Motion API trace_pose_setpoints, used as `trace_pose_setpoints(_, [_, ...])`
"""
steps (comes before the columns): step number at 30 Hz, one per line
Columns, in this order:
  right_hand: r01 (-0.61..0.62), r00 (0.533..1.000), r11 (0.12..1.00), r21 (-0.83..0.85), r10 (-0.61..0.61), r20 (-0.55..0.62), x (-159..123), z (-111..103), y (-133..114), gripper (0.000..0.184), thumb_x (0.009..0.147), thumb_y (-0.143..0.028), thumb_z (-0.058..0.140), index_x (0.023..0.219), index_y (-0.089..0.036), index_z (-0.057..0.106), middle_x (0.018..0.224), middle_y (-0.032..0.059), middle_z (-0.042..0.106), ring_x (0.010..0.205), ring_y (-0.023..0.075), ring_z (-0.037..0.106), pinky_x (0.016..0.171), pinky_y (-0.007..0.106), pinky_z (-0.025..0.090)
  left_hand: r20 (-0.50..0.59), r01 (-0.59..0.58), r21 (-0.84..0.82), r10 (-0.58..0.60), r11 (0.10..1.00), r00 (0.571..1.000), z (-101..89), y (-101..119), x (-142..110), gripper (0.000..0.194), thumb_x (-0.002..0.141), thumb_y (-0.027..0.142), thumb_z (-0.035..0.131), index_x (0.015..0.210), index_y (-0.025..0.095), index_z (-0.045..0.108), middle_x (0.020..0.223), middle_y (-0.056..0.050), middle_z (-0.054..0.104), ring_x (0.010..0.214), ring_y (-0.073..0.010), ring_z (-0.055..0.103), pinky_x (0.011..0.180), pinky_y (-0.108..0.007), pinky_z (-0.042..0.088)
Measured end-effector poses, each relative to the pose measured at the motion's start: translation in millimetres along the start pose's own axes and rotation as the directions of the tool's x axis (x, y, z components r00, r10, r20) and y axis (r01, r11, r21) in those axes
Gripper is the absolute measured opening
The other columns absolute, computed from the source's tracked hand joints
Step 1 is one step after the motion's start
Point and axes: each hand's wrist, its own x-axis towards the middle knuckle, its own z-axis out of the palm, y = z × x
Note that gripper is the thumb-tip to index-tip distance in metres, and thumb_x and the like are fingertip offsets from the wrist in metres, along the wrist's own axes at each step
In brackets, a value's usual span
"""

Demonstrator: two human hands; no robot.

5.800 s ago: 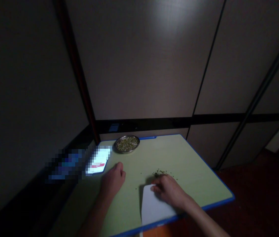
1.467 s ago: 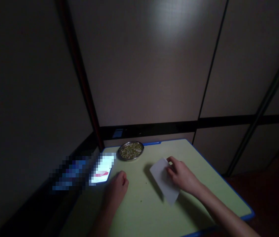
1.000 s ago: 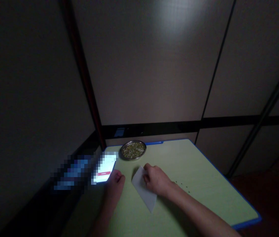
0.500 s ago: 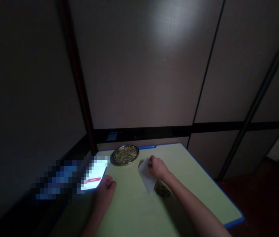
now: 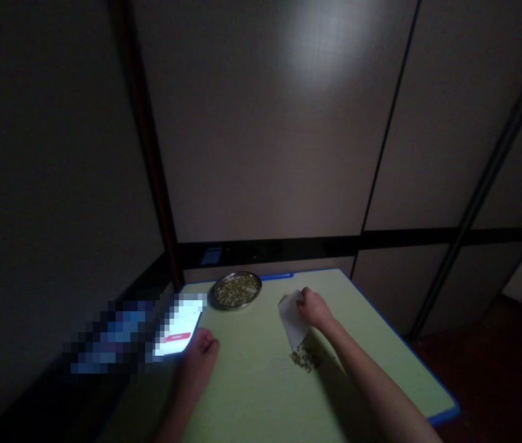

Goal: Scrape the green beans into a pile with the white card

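Observation:
A piece of white paper is pinched in my right hand, tilted over the yellow-green table. Its lower end is at a small heap of seed-like or bean-like bits, too small to name. My left hand rests with curled fingers by the lower right edge of a lit screen; whether anything is in the fingers is hidden. Farther back stands a round metal plate with many greenish bits spread in it.
The table has a blue edge and stands against a panelled cabinet. A dark strip with a small lit screen reflection runs behind it. A blurred-out patch lies at the left. The room is dim.
My right hand has moved right with the paper, away from the plate. The heap beside it now looks more spread and is lit more. My left hand has hardly moved.

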Motion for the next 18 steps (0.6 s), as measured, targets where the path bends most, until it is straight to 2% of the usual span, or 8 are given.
trace_pose_setpoints(18, [-0.174,0.983,0.984,0.025,0.176,-0.059,0,-2,48,0.028,0.090,-0.024,0.046,0.111,-0.010,0.057,0.107,0.0199,0.069,0.103,0.0243,0.065,0.077,0.027,0.043,0.017,0.003,-0.011,-0.003,1.000,1.000,-1.6,2,-1,0.011,0.065,0.032,0.050,0.066,0.024,0.042,0.054,0.006,0.044,0.053,-0.0139,0.047,0.053,-0.025,0.036])
